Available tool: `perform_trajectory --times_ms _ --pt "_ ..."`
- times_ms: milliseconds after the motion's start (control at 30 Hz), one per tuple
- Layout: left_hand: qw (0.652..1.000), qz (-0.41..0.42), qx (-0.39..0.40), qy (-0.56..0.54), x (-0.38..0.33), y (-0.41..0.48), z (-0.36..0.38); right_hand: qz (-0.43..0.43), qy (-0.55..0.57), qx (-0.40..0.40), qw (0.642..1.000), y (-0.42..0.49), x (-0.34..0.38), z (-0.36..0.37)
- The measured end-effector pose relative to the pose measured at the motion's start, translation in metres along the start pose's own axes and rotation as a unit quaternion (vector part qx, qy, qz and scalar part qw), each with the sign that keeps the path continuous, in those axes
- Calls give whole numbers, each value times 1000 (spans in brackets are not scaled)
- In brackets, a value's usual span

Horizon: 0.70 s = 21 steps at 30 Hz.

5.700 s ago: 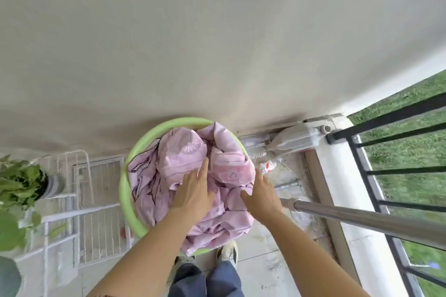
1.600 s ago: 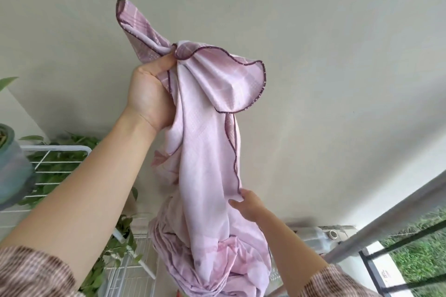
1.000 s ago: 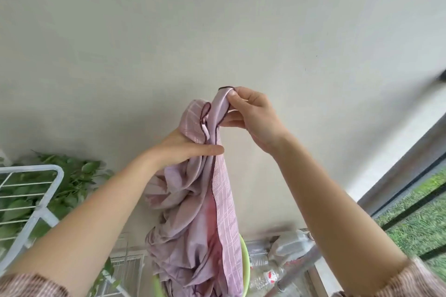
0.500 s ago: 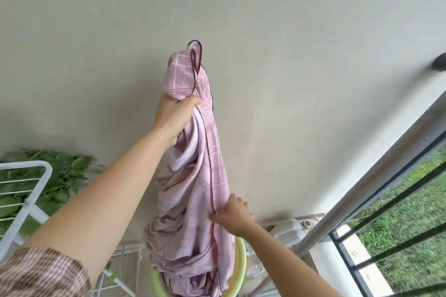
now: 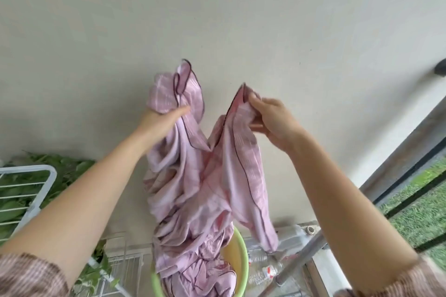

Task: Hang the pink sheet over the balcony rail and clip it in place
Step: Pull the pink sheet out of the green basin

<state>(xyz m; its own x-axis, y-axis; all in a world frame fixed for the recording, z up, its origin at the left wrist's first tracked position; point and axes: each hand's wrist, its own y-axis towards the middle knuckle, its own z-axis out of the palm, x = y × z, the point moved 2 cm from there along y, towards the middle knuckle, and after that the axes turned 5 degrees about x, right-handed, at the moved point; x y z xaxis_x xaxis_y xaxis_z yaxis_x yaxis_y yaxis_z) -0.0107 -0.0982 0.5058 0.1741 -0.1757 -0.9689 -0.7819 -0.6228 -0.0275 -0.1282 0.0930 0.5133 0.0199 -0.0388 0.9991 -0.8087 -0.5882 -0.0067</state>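
A pink sheet (image 5: 217,188) is held up against a plain wall, directly above a green basin (image 5: 242,270) in which its lower folds lie bunched. Above and left of the basin, the left hand (image 5: 159,119) keeps a closed grip on a gathered wad of hem. Above and right of it, the right hand (image 5: 272,120) pinches another stretch of dark-trimmed edge, probably to spread the cloth open. The metal balcony rail (image 5: 300,265) runs just right of the basin, not yet draped; no clip is visible.
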Motion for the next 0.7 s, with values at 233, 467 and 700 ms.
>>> perform_trajectory --times_ms 233,467,700 --pt "990 48 130 -8 23 -22 44 -34 -37 148 988 -8 39 56" --pt "997 33 -22 -59 26 -2 30 47 -156 123 979 -31 -58 19" --pt "993 75 11 -91 -2 6 8 238 -407 -21 881 -10 -139 -16"
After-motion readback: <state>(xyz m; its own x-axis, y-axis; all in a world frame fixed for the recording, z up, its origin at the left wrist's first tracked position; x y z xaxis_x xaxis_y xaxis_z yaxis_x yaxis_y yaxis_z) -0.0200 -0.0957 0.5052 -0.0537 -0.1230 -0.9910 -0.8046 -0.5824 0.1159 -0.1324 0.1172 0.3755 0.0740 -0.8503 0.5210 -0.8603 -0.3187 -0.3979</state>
